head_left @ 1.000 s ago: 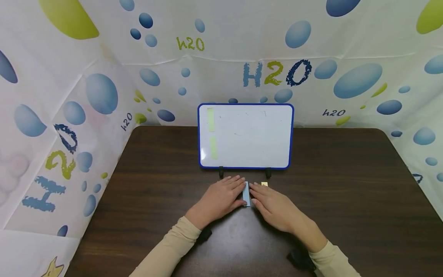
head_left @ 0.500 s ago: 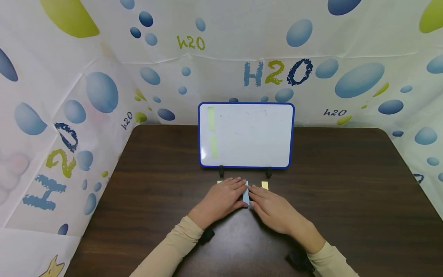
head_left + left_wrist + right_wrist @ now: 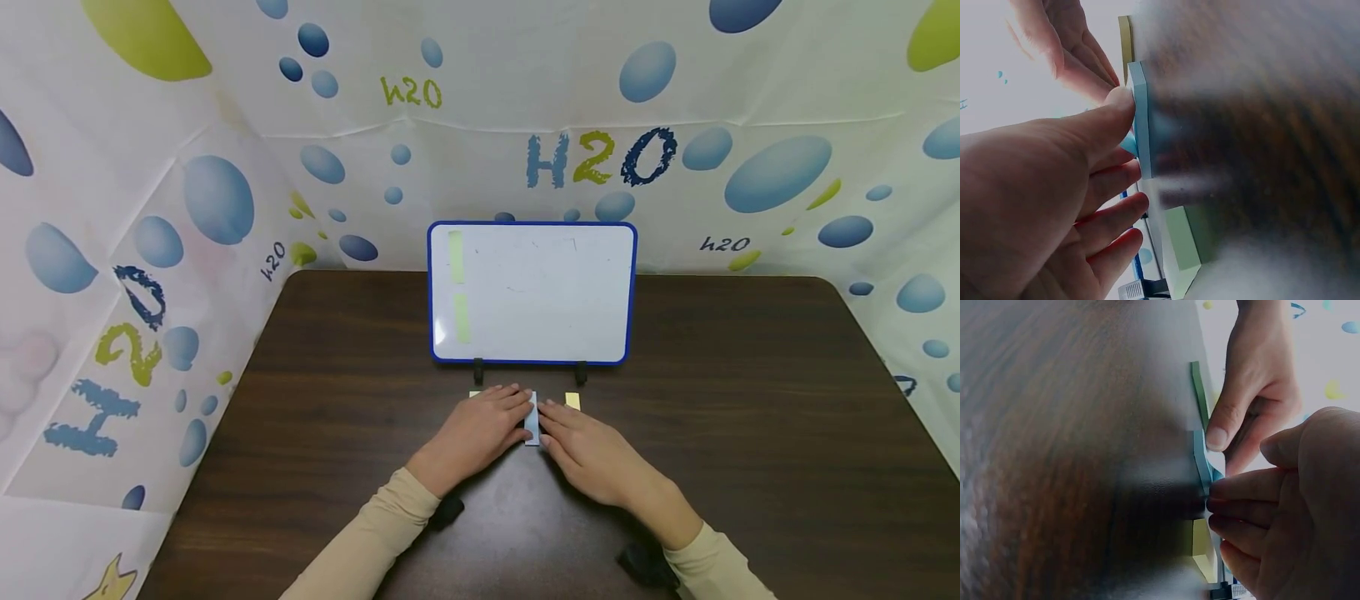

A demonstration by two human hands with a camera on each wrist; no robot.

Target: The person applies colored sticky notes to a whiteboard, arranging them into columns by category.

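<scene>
A narrow light-blue sticky-note pad lies on the table between both hands. My left hand is at its left side, thumb by the near end and forefinger by the far end. In the left wrist view the left thumb presses on the blue pad, and a blue corner shows behind it. My right hand reaches the pad's right edge with straight fingers, its thumb held apart. A yellow pad lies past the right hand; a pale green pad is mostly hidden behind the left hand in the head view.
A blue-framed whiteboard stands on black feet just beyond the hands, with two pale green strips stuck down its left side. The dark wooden table meets a patterned curtain at the back.
Both hands stay at the blue pad with small shifts. The left thumb has drawn back slightly from its near end, and more of the yellow and green pads shows than a second ago.
</scene>
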